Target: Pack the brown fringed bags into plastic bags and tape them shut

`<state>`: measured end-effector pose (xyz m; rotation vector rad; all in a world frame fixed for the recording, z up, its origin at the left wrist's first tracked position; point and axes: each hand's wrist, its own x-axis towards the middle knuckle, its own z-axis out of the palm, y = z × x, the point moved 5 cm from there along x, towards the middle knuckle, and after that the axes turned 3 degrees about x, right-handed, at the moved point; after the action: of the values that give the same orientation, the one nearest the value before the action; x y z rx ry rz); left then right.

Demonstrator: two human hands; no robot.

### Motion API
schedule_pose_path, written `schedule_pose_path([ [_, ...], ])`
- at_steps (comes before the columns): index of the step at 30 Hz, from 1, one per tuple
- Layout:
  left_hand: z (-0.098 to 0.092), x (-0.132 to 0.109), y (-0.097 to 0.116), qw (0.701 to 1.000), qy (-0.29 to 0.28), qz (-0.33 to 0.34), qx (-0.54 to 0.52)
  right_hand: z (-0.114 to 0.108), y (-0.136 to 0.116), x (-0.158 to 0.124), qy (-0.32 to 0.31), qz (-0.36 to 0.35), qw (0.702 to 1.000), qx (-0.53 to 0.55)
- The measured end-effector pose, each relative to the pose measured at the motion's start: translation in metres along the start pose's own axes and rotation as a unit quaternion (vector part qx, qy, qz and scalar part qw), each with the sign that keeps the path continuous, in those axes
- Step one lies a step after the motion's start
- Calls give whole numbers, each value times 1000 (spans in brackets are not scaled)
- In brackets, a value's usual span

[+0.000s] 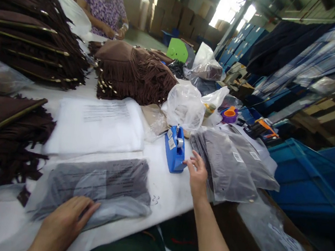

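Observation:
My left hand (65, 221) lies flat, thumb apart, on the near edge of a dark, folded item in a clear plastic bag (130, 182). At the front end of a blue tape dispenser (173, 154), thumb and forefinger of my right hand (198, 174) come together while its other fingers stretch out. Whatever may be between those fingertips is too small to make out. Right of that hand lie several dark bagged packages (226, 165) with white barcode labels. A stack of white plastic bags (100, 125) with printed text sits behind the package under my left hand.
Brown fringed bags with gold zips (22, 38) are piled on the left; more brown fringed bags (131, 68) stand behind. An orange-and-purple tape roll (229, 113) lies at the back right. Blue crates (302, 174) stand beside the table (174, 195). Across it is another person (104, 7).

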<state>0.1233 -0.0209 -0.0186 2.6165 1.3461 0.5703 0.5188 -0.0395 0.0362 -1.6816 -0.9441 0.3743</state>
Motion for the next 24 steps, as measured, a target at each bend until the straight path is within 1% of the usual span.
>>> schedule_pose_path([
  [3,-1,0,3,1000,0,-8,-3,-8,15,-24,57,17,998,-1],
  [6,1,-2,3,1000,-7,-20,-11,-18,35,-33,69,42,995,-51],
  [8,2,-3,2,999,-10,-28,-19,-22,33,-33,66,42,994,-75],
  [9,3,-4,2,999,-14,-31,-22,-20,25,-34,45,36,996,-73],
  [10,3,-4,1,999,-18,-33,-25,-13,13,-36,-1,23,998,-60],
  [11,3,-5,1,999,-22,-34,-28,0,-4,-41,-72,6,997,-39],
  [12,3,-4,1,999,-25,-37,-29,18,-23,-48,-165,-15,986,-16],
  [13,3,-4,1,998,-27,-40,-30,40,-43,-60,-272,-40,961,1],
  [14,3,-4,1,998,-29,-43,-31,63,-62,-73,-369,-64,927,7],
  [15,2,-3,0,998,-31,-47,-31,85,-78,-87,-455,-95,886,-5],
  [16,2,-2,0,998,-31,-50,-30,105,-90,-100,-513,-133,847,-37],
  [17,1,-2,1,998,-31,-51,-29,124,-97,-111,-549,-178,812,-82],
  [18,1,-2,1,998,-30,-50,-26,139,-99,-119,-567,-222,781,-137],
  [20,0,-2,3,999,-28,-44,-12,162,-94,-129,-561,-292,735,-245],
  [22,1,-2,6,999,-29,-33,7,172,-84,-133,-537,-327,711,-313],
  [24,1,-2,8,999,-30,-23,27,174,-76,-134,-519,-339,707,-340],
])
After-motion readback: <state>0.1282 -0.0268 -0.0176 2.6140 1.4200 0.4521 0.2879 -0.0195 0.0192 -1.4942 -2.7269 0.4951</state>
